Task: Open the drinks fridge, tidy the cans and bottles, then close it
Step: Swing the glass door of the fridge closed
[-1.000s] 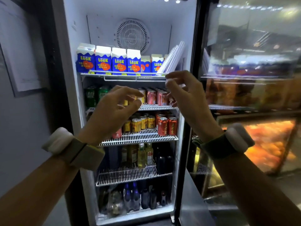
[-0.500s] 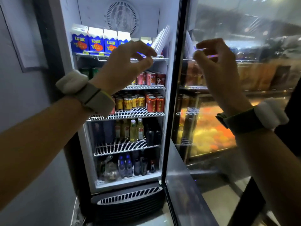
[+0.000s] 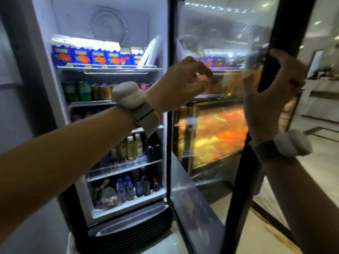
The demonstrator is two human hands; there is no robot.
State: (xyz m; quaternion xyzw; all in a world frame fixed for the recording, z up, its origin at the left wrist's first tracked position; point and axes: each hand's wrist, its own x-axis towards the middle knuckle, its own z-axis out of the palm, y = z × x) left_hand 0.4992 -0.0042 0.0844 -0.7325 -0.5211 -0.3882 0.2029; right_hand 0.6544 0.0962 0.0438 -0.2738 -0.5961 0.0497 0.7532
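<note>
The drinks fridge (image 3: 45, 57) stands open, lit inside. Blue cartons (image 3: 82, 56) line the top shelf, with green and yellow cans (image 3: 84, 90) below. Small yellow-green bottles (image 3: 134, 147) and dark bottles share a lower shelf, and blue-capped bottles (image 3: 126, 187) stand on the fridge floor. The glass door (image 3: 220, 33) swings out to the right. My right hand (image 3: 264, 103) grips its black outer edge (image 3: 286, 30), thumb on the near side and fingers wrapped round the far side. My left hand (image 3: 176, 85) hovers in front of the door's hinge side, fingers loosely curled, empty.
A grey wall (image 3: 11, 107) runs along the left of the fridge. A black vent grille (image 3: 128, 222) sits at its base. Pale tiled floor (image 3: 321, 162) lies beyond the door on the right, with a counter (image 3: 322, 92) further back.
Both hands have come out of the shelves and moved right. My right hand has taken hold of the door's outer edge. My view has shifted right and down.
</note>
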